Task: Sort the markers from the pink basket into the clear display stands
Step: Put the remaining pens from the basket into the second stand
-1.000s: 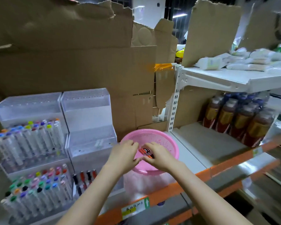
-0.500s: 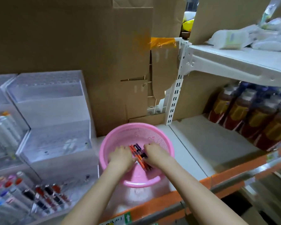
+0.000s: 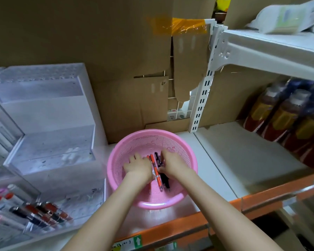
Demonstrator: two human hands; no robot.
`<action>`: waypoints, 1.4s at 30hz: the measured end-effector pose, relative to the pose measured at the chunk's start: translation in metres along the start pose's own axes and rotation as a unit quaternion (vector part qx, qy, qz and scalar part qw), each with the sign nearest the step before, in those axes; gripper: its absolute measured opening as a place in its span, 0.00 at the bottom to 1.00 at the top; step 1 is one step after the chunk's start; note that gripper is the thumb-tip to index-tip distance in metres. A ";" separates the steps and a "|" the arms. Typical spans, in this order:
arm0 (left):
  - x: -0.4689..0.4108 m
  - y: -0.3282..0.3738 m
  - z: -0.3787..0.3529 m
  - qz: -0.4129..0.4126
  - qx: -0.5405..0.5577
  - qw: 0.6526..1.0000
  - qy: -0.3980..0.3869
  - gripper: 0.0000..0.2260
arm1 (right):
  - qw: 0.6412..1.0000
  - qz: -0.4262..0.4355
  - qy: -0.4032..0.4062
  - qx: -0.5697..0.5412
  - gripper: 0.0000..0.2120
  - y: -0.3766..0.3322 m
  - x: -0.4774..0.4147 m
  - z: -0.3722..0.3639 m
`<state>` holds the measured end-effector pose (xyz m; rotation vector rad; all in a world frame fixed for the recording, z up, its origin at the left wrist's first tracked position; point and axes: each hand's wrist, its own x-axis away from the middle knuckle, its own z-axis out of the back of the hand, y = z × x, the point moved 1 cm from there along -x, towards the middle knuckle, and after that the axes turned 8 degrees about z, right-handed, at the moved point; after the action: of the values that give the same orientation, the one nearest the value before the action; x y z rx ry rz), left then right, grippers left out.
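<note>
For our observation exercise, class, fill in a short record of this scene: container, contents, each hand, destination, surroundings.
container: pink basket on the white shelf
contents: markers, orange and black, lying together
left hand: flat in the basket, fingers spread, beside the markers
right hand: fingers curled over the markers
destination: clear display stand at left, front row partly filled
surroundings: bottles at right

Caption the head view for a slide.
Left hand presses and right hand grips orange and black markers in the pink basket, right of the clear display stands.
</note>
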<state>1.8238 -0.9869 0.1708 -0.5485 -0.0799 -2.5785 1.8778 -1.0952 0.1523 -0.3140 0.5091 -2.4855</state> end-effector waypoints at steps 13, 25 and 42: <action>0.000 -0.003 -0.005 -0.051 0.141 0.987 0.063 0.11 | 0.998 -0.055 0.006 -0.011 0.21 -0.003 0.004 0.003; 0.008 -0.012 0.007 -0.110 0.325 0.934 0.096 0.10 | 0.982 0.020 0.045 -0.184 0.13 -0.009 0.006 0.014; 0.093 -0.084 0.073 -0.256 0.427 0.796 0.344 0.12 | 0.872 0.188 0.195 -0.408 0.10 -0.110 0.051 0.065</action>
<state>1.7361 -0.9444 0.2781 0.8486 -1.1968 -2.6582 1.8039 -1.0602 0.2626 -0.0062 1.6244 -1.8275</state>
